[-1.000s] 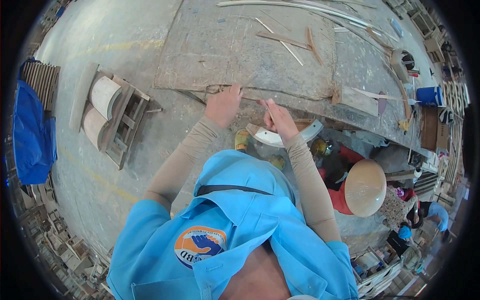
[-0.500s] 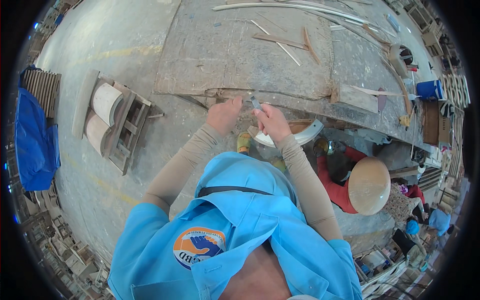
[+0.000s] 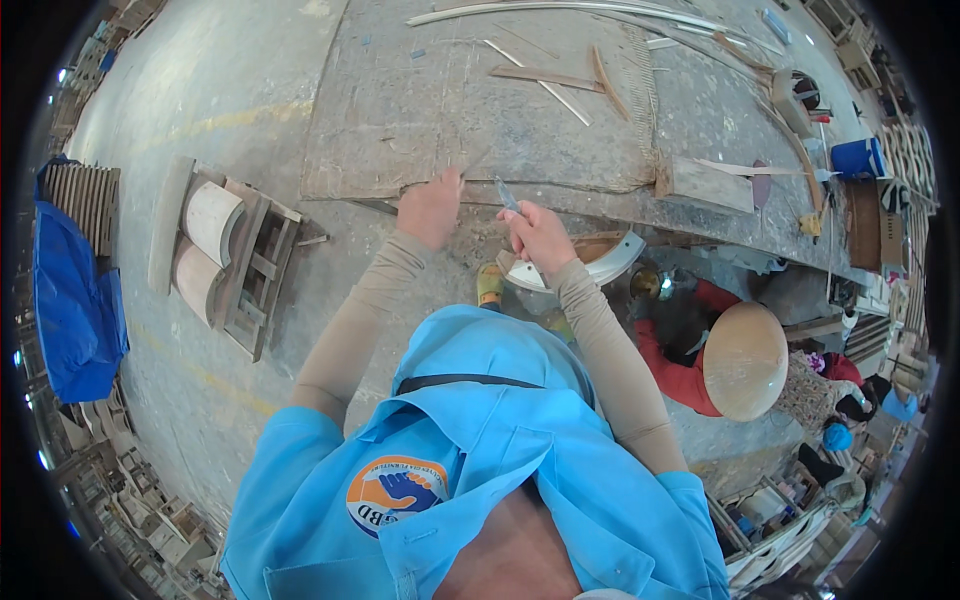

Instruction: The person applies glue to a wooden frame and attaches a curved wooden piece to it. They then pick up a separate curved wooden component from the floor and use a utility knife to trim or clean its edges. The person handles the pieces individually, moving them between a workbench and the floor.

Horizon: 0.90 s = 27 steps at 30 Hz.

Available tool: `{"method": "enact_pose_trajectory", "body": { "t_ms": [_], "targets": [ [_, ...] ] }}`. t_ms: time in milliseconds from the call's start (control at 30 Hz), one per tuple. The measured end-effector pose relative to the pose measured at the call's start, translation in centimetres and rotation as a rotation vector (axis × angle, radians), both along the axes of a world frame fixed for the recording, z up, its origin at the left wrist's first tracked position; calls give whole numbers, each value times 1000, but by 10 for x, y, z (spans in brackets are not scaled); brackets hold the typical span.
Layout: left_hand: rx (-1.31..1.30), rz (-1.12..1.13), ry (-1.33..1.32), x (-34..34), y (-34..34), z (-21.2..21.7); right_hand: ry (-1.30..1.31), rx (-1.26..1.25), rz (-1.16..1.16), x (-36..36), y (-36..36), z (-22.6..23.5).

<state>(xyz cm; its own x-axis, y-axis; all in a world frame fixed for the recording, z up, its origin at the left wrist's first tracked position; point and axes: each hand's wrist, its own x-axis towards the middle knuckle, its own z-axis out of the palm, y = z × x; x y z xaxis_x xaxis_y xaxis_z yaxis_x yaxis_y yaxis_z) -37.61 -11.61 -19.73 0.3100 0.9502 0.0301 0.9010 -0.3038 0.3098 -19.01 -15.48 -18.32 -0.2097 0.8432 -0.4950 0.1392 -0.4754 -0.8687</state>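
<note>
My right hand (image 3: 537, 238) is closed round a knife (image 3: 507, 194), its grey blade pointing away from me over the near edge of the worktable (image 3: 400, 130). To its left my left hand (image 3: 430, 210) is pinched shut at the same table edge. Something thin and blurred shows at its fingertips, too faint to name. The two hands are apart. Just beyond the right wrist, below table height, sits a curved wooden piece with a white rim (image 3: 610, 262).
Wood strips (image 3: 545, 78) and a wooden block (image 3: 705, 187) lie on the table. A blue bucket (image 3: 858, 158) stands far right. Close on my right a person in a conical hat (image 3: 745, 360) works low down. Curved panels (image 3: 213, 220) rest on a wooden rack at left.
My hands have moved apart: the left one has shifted left and slightly forward. In my right hand the knife has turned, its blade now pointing more to the left. The view has tilted slightly.
</note>
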Motion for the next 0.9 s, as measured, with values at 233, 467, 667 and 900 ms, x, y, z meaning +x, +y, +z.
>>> {"method": "enact_pose_trajectory", "body": {
  "t_ms": [233, 467, 667, 900],
  "targets": [
    [20, -82, 122, 1, -12, -8, -30, 54, 44, -3, -1, 4],
    [108, -34, 88, -7, 40, 7, 183, -144, -193, 12, 2, -2],
    [124, 55, 18, 0, 84, -28, 368, -114, -380, 15, 28, -25],
    [293, -51, 88, 30, 113, -1, 118, 285, -523, 9, 109, -54]
  ]
}}
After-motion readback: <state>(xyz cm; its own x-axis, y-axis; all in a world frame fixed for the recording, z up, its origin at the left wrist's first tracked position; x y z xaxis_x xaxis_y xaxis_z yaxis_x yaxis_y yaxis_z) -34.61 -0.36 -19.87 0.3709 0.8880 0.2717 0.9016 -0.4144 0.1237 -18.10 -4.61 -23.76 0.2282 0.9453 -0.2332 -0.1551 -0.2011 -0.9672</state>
